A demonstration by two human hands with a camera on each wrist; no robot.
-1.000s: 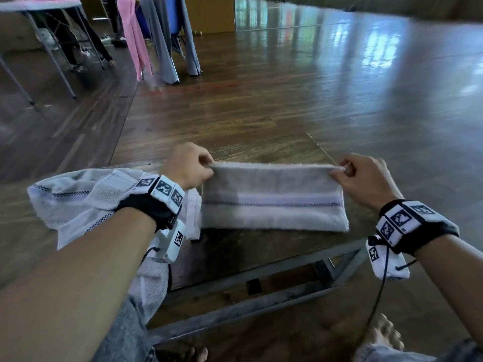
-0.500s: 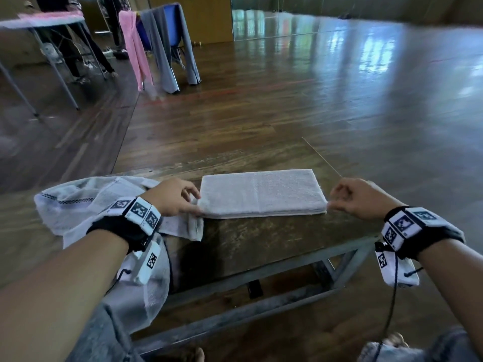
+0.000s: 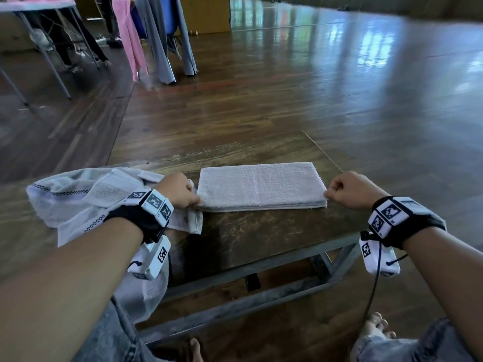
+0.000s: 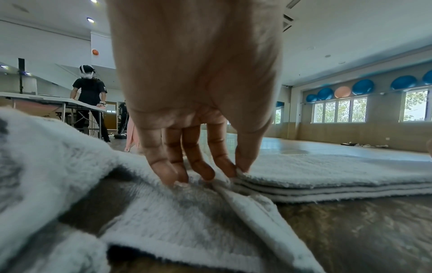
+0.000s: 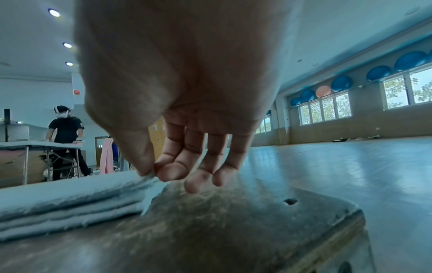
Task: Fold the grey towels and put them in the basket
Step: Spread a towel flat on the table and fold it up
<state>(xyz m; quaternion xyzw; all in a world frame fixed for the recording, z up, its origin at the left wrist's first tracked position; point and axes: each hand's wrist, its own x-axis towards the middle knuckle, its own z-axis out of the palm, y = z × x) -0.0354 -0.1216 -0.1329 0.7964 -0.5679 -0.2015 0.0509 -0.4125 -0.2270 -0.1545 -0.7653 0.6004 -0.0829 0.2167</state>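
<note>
A grey towel (image 3: pixel 258 185), folded into a flat rectangle of several layers, lies on the low wooden table (image 3: pixel 261 231). My left hand (image 3: pixel 180 190) pinches its near left corner between thumb and fingers (image 4: pixel 224 166). At the near right corner my right hand (image 3: pixel 347 190) pinches the top layer between thumb and forefinger (image 5: pixel 151 170). The towel's layered edge shows in the left wrist view (image 4: pixel 339 186) and the right wrist view (image 5: pixel 65 201). No basket is in view.
A crumpled white towel with a checked border (image 3: pixel 86 199) lies under my left wrist and hangs off the table's left side. The table's metal frame (image 3: pixel 261 291) stands above my bare feet. Pink and grey cloths (image 3: pixel 146 35) hang far left; a person (image 4: pixel 90 96) stands at another table.
The held-up half of the towel was brought down toward me and laid flat, so the striped side is hidden. Both hands came down to the near corners.
</note>
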